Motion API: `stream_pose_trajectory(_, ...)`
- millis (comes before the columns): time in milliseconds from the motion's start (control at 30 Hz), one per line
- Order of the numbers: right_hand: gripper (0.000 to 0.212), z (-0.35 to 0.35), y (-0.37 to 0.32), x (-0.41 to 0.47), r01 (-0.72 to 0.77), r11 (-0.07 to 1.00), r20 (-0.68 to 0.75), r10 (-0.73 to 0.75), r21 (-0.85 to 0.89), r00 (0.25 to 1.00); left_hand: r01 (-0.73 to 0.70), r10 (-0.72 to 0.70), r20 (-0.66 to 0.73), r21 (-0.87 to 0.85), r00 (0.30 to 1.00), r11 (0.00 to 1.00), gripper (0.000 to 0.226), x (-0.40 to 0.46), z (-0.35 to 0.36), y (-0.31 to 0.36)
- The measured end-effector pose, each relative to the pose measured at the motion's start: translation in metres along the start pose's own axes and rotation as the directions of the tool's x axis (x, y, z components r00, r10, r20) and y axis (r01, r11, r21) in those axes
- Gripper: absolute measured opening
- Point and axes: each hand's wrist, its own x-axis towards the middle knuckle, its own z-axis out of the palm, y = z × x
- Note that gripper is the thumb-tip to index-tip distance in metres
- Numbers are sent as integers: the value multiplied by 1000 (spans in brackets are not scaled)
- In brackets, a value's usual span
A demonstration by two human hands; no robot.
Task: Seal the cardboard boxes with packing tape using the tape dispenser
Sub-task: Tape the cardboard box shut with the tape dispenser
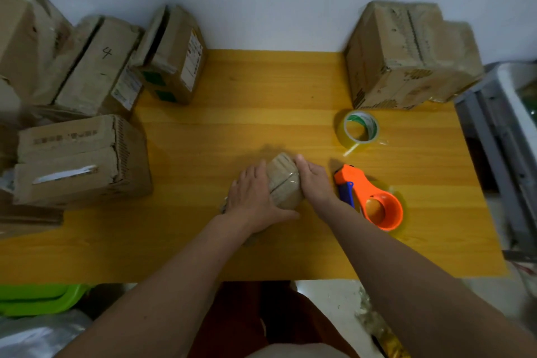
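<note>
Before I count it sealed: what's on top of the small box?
Both hands press on the small box; clear tape crosses its seam between them. The rest of the top is covered.

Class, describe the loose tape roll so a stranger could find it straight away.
Start at the big box in the table's far right corner. Just in front of it lies the tape roll, flat on the wood. Unlike the roll in the orange dispenser, it sits bare, with a green-printed core.
</note>
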Motion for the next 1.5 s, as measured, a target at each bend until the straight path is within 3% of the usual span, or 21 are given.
stream_pose_trajectory(33,37,-2,-1,0,-20,1000,28,20,-8,999,-45,44,-36,-19,998,999,135,-6,0,-4)
stream_pose_trajectory(100,44,-1,0,-2,-38,999,-17,37,-34,999,-90,46,-245,-171,968,981,125,-26,1,-16)
stream_pose_trajectory(133,46,0,0,-4,-46,998,-75,43,-44,996,-55,-62,-333,-332,941,942,113,-39,4,-22)
stream_pose_trajectory(167,46,1,1,-8,-43,997,-129,34,-64,991,22,-238,-335,-538,912,843,99,-53,6,-26)
stream_pose_trajectory(233,42,4,3,-19,8,992,-177,-30,-123,984,242,-531,-57,-846,845,476,76,-73,16,-27)
stream_pose_trajectory(267,40,6,4,-25,30,988,-169,-56,-152,984,332,-577,104,-892,810,306,67,-76,22,-25)
stream_pose_trajectory(300,37,6,6,-30,35,984,-151,-62,-176,987,381,-586,201,-903,785,200,60,-74,26,-21)
stream_pose_trajectory(333,35,6,9,-33,35,981,-124,-60,-189,990,391,-589,233,-907,774,155,57,-69,28,-18)
stream_pose_trajectory(433,36,-1,8,-38,-17,981,-18,14,-191,1000,325,-617,152,-929,772,177,52,-46,20,-16)
stream_pose_trajectory(567,39,-4,-3,-46,-85,950,39,101,-302,994,296,-626,32,-899,779,323,49,-21,13,-31)
stream_pose_trajectory(733,43,-6,-14,-51,-129,947,23,142,-296,990,425,-597,164,-845,785,326,61,-5,-1,-36)
stream_pose_trajectory(833,41,-21,-30,-51,-81,964,-49,70,-252,996,435,-553,184,-823,812,365,65,5,-25,-18)
stream_pose_trajectory(1000,36,-83,-62,-44,9,996,-285,-35,-91,958,210,-348,41,-862,937,461,53,28,-61,59)
stream_pose_trajectory(1133,38,-149,-68,-40,23,996,-403,-57,-90,913,151,-202,52,-845,978,512,45,41,-57,128)
stream_pose_trajectory(1500,40,-344,-14,-2,-117,993,-504,93,-15,859,221,-14,261,-787,965,576,48,78,20,310)
